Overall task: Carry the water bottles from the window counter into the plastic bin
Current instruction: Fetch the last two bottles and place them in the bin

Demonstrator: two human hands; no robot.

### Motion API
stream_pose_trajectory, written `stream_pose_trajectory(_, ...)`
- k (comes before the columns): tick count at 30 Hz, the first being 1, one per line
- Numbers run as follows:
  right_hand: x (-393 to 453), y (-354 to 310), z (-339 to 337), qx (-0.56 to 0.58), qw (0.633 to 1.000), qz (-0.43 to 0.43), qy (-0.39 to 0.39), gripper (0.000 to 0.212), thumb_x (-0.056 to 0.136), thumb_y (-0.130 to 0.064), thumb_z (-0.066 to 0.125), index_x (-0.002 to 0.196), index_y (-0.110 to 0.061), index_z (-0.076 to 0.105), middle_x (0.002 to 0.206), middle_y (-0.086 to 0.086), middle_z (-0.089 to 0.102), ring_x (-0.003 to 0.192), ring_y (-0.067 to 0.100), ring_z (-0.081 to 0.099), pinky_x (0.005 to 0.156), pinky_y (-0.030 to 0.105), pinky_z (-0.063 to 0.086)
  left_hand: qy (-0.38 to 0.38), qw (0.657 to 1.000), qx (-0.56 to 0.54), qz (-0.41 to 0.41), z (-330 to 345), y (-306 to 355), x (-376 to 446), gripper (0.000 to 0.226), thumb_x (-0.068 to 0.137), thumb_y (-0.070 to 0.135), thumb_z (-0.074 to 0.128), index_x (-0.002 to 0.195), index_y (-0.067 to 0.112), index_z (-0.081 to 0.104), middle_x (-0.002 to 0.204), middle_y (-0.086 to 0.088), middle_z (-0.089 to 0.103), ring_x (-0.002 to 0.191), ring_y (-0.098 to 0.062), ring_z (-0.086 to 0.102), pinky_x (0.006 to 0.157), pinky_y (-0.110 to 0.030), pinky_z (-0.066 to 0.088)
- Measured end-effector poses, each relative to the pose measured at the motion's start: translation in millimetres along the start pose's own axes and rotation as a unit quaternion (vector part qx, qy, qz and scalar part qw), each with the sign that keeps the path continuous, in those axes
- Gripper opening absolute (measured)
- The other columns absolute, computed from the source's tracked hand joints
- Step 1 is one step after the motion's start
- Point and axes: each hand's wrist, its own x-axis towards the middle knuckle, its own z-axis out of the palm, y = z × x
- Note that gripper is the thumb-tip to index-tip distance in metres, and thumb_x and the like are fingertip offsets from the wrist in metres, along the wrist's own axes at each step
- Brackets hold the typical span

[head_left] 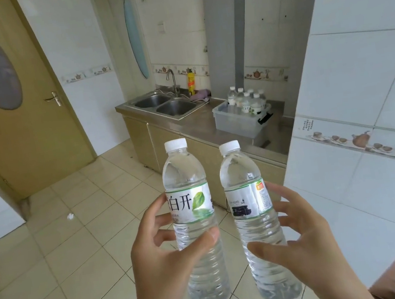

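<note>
My left hand (160, 252) grips a clear water bottle (198, 251) with a white cap and a green-leaf label, held upright in front of me. My right hand (305, 243) grips a second clear water bottle (255, 220), tilted slightly left. Across the room a translucent plastic bin (237, 124) with a black latch stands on the steel counter. Several capped water bottles (248, 99) stand upright inside it.
A double steel sink (165, 104) with a tap sits left of the bin, a yellow bottle (191, 81) behind it. A tiled wall corner (338, 102) juts in at right. A wooden door (18, 104) is at left. Tiled floor (82, 243) lies between me and the counter.
</note>
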Motion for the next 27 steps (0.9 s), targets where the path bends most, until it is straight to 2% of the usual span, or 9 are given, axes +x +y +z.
stream_pose_trajectory(2,31.8,11.0,12.0,0.003,1.0,0.011,0.007,0.091,0.053,-0.004,0.09,0.11,-0.064,0.053,0.102,-0.026,0.069,0.092,-0.003,0.064,0.067,0.016,0.048,-0.005,1.0,-0.007,-0.004,6.0,-12.3,37.7,0.083,0.035,0.047,0.09,0.11,0.063,0.059,0.1,0.016,0.072,0.078,-0.007,0.068,0.061,-0.011,0.051)
stream_pose_trajectory(6,99.8,24.6,36.0,0.004,0.999,0.032,0.023,0.089,0.051,-0.006,0.091,0.114,-0.059,0.055,0.101,-0.021,0.071,0.093,0.0,0.064,0.073,0.027,0.048,-0.015,1.0,-0.021,-0.017,14.8,-28.6,120.3,0.08,0.035,0.048,0.089,0.108,0.063,0.06,0.101,0.016,0.073,0.08,-0.011,0.068,0.069,-0.025,0.052)
stream_pose_trajectory(9,146.3,36.3,52.1,-0.002,0.999,0.038,0.037,0.09,0.051,-0.006,0.092,0.118,-0.053,0.056,0.102,-0.017,0.071,0.093,0.002,0.065,0.071,0.021,0.049,-0.021,0.999,-0.026,-0.013,21.2,-39.6,179.4,0.084,0.035,0.049,0.09,0.113,0.057,0.06,0.103,0.016,0.073,0.086,-0.015,0.07,0.076,-0.031,0.055)
stream_pose_trajectory(12,189.3,49.2,62.3,-0.007,0.998,0.048,0.049,0.09,0.05,-0.008,0.092,0.122,-0.05,0.056,0.104,-0.012,0.072,0.094,0.004,0.066,0.069,0.013,0.051,-0.027,0.999,-0.026,-0.01,31.9,-51.7,230.2,0.087,0.036,0.049,0.091,0.117,0.054,0.06,0.104,0.015,0.073,0.087,-0.014,0.071,0.077,-0.031,0.054)
stream_pose_trajectory(17,261.3,71.5,74.0,-0.006,0.996,0.071,0.061,0.093,0.049,-0.013,0.094,0.123,-0.052,0.053,0.104,-0.011,0.072,0.091,0.005,0.066,0.074,0.027,0.05,-0.051,0.998,-0.023,-0.013,57.7,-73.3,300.6,0.082,0.036,0.048,0.09,0.111,0.06,0.06,0.103,0.016,0.073,0.084,-0.012,0.07,0.071,-0.026,0.053)
stream_pose_trajectory(22,348.4,109.6,82.5,0.001,0.995,0.072,0.066,0.093,0.05,-0.006,0.093,0.123,-0.05,0.055,0.104,-0.01,0.073,0.093,0.008,0.066,0.077,0.032,0.052,-0.057,0.998,-0.01,-0.014,95.2,-99.6,374.6,0.078,0.034,0.05,0.088,0.101,0.071,0.056,0.101,0.02,0.072,0.079,-0.006,0.068,0.06,-0.016,0.053)
stream_pose_trajectory(27,443.4,150.6,85.2,0.006,0.996,0.071,0.058,0.093,0.047,-0.01,0.093,0.123,-0.048,0.055,0.105,-0.008,0.073,0.094,0.012,0.067,0.077,0.031,0.052,-0.054,0.998,0.005,-0.009,142.1,-122.6,457.7,0.081,0.036,0.05,0.09,0.108,0.066,0.057,0.103,0.019,0.072,0.082,-0.009,0.069,0.071,-0.026,0.053)
